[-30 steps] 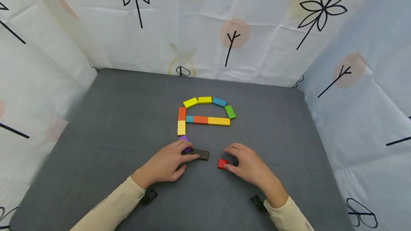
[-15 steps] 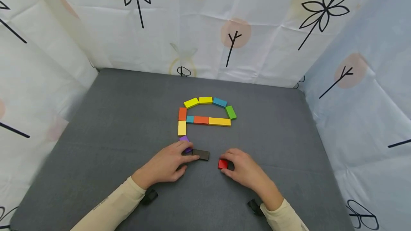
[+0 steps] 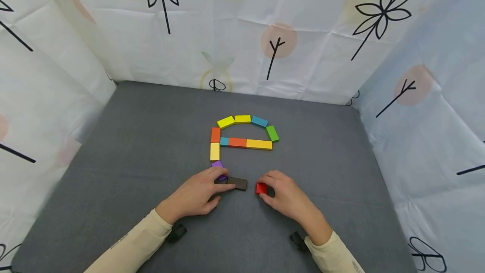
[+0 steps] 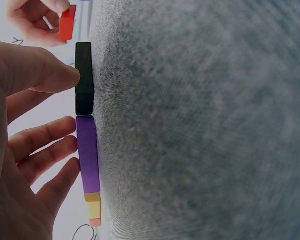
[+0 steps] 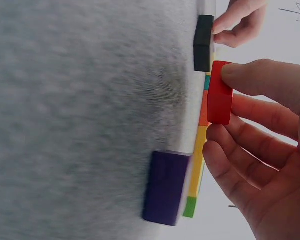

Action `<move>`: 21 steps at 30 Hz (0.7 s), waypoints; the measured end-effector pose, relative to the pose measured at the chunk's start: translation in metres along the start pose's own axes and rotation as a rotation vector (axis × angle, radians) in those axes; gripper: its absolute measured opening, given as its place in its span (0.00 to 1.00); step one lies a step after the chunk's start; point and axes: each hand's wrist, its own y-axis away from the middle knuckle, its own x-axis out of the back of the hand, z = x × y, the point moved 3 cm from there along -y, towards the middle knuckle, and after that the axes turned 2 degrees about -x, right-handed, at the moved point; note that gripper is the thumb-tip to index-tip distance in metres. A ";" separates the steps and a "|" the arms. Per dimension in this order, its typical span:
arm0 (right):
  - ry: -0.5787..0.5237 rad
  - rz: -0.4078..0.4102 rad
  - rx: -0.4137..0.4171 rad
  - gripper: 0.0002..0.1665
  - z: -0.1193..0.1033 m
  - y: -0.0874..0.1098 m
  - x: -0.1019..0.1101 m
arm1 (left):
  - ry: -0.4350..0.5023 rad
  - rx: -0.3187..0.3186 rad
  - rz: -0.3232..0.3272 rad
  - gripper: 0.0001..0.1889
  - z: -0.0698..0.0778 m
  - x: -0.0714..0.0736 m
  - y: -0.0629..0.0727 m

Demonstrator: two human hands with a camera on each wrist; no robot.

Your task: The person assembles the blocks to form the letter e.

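My left hand (image 3: 193,193) rests its fingertips on the row's near end, over a black block (image 3: 238,183) and a purple block (image 3: 217,164). Its fingers are fairly straight and partly cover the purple block. Thumb and fingers of my right hand (image 3: 289,197) pinch a small red block (image 3: 261,188), just right of the black block and apart from it. In the left wrist view the red block (image 4: 67,23) looks slightly raised off the cloth. A dark purple block (image 5: 166,187) lies on the table beneath the right hand, hidden in the head view.
Beyond the hands, an outline of blocks lies flat: a pale yellow block (image 3: 214,152), an orange block (image 3: 215,135), a blue block (image 3: 259,121), a green block (image 3: 272,133) and a long yellow block (image 3: 259,144). Grey cloth (image 3: 151,138) covers the table; patterned curtains (image 3: 227,33) surround it.
My right hand has closed its fingers round the red block and shifted it slightly left, towards the black block. The left hand has stayed in place.
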 end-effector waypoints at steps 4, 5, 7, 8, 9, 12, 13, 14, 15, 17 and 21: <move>0.008 0.003 0.020 0.19 -0.003 -0.006 0.004 | 0.002 0.000 0.002 0.23 -0.001 0.001 0.000; 0.008 0.004 0.023 0.19 -0.004 -0.008 0.004 | 0.002 -0.001 0.004 0.23 -0.001 0.001 0.000; 0.010 0.004 0.030 0.18 -0.005 -0.010 0.003 | 0.004 -0.003 0.008 0.23 -0.001 0.001 0.001; 0.008 0.003 0.034 0.18 -0.005 -0.012 0.003 | 0.006 -0.004 0.009 0.23 0.000 0.001 0.001; 0.006 0.002 0.036 0.18 -0.006 -0.013 0.002 | 0.007 -0.004 0.010 0.23 0.000 0.001 0.001; 0.002 -0.007 0.039 0.17 -0.006 -0.017 -0.001 | 0.010 -0.002 0.012 0.23 0.000 0.001 0.001; 0.005 -0.011 0.039 0.17 -0.006 -0.018 -0.003 | 0.011 0.000 0.010 0.23 0.000 0.002 0.001; 0.005 -0.013 0.037 0.17 -0.006 -0.019 -0.004 | 0.011 0.001 0.009 0.23 0.000 0.002 0.001; 0.010 -0.017 0.035 0.17 -0.006 -0.020 -0.005 | 0.011 0.002 0.008 0.23 0.000 0.001 0.001; 0.014 -0.022 0.032 0.17 -0.005 -0.021 -0.008 | 0.011 0.002 0.004 0.23 0.000 0.001 0.001; 0.014 -0.027 0.028 0.17 -0.004 -0.023 -0.012 | 0.005 0.004 -0.003 0.23 0.000 0.001 0.000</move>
